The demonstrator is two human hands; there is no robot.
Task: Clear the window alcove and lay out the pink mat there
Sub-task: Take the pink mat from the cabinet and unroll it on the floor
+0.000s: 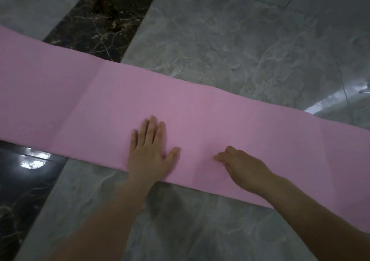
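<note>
The pink mat (112, 100) lies as a long flat band across the floor from the left edge to the right edge, with faint fold creases in it. My left hand (149, 148) presses flat on the mat near its front edge, fingers straight and spread. My right hand (243, 166) rests on the mat to the right of it, fingers pointing left and slightly bent, holding nothing.
Grey marble floor (230, 46) lies on both sides of the mat. A dark brown marble strip (104, 18) runs diagonally under the mat at the left and reappears glossy at the lower left (26, 180).
</note>
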